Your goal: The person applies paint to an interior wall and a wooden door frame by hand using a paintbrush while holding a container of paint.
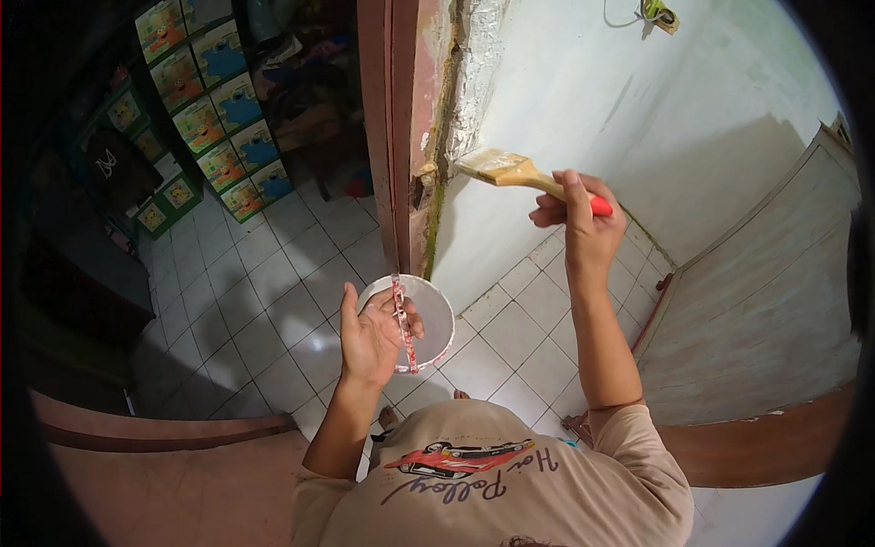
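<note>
My right hand (588, 214) is closed round the handle of a wide paintbrush (533, 177) with a wooden body and a red handle end. White paint coats its bristles, which point left and meet the rough strip of wall (469, 100) beside the door frame. Lower down, my left hand (374, 342) is palm up with its fingers curled under the red-and-white, paint-spattered handle (405, 328) of a white bucket (437, 314). The thumb stands apart. How much paint lies in the bucket is hard to make out.
A reddish-brown door frame (383, 118) rises left of the wall. Beyond it stand green drawers with picture fronts (219, 118). A worn door panel (756, 292) slants at the right. A cable with a yellow-green fitting (658, 14) hangs high on the wall. Tiles (510, 333) cover the floor.
</note>
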Action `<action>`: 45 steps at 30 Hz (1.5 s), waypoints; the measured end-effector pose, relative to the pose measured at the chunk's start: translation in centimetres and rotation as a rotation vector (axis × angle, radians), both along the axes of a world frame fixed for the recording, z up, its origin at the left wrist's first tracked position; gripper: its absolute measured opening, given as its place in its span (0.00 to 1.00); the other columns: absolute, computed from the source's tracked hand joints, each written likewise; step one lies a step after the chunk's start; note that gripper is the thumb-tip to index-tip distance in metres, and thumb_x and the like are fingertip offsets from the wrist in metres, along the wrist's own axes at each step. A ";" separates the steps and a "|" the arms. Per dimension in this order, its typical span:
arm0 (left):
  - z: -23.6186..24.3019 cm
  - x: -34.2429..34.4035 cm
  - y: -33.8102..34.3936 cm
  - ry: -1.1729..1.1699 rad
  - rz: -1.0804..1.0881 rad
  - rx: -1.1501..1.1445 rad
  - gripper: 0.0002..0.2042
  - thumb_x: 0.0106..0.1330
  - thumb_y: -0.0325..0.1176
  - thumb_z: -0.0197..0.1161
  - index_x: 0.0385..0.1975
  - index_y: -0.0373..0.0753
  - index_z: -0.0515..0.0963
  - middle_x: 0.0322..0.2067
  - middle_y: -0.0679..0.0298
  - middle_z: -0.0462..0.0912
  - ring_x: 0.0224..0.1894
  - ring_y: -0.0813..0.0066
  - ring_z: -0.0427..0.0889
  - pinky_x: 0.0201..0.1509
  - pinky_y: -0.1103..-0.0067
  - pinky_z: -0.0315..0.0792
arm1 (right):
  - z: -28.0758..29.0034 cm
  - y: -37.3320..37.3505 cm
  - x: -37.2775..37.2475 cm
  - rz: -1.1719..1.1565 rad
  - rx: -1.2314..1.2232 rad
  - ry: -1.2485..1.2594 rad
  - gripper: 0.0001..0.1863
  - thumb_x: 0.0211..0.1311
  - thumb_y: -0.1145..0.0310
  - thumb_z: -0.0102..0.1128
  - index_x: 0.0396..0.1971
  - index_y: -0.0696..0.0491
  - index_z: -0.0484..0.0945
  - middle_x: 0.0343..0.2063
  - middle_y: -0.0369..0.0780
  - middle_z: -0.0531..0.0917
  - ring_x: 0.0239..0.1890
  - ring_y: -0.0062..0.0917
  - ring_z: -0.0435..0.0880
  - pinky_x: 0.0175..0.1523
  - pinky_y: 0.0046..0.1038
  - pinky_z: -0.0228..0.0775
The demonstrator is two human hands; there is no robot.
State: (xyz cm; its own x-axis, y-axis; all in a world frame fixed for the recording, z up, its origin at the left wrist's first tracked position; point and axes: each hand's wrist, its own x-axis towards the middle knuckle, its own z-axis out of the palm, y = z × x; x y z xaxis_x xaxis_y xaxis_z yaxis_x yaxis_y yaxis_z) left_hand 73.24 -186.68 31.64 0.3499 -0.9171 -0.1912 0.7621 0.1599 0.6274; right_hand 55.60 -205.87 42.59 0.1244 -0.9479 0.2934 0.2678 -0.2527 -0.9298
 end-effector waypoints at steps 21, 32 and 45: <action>-4.1 1.7 2.7 0.011 0.050 0.090 0.36 0.69 0.64 0.36 0.42 0.31 0.75 0.31 0.57 0.76 0.30 0.59 0.74 0.40 0.66 0.69 | 4.1 -1.6 2.9 -0.083 -0.236 0.296 0.18 0.63 0.60 0.64 0.22 0.61 0.81 0.13 0.38 0.79 0.15 0.17 0.79 0.21 0.17 0.70; -4.7 1.8 3.2 -0.001 0.054 0.098 0.36 0.69 0.65 0.38 0.41 0.31 0.76 0.30 0.58 0.76 0.31 0.60 0.74 0.42 0.66 0.68 | 6.8 -2.1 1.3 -0.018 -0.294 0.316 0.19 0.63 0.58 0.63 0.22 0.60 0.80 0.12 0.38 0.78 0.14 0.16 0.77 0.19 0.17 0.68; -5.7 2.2 3.2 0.015 0.041 0.106 0.36 0.68 0.65 0.39 0.40 0.32 0.77 0.30 0.57 0.77 0.32 0.59 0.74 0.42 0.66 0.68 | 14.9 -6.0 2.8 -0.034 -0.560 0.162 0.19 0.61 0.57 0.62 0.23 0.61 0.80 0.13 0.38 0.79 0.14 0.17 0.80 0.21 0.19 0.73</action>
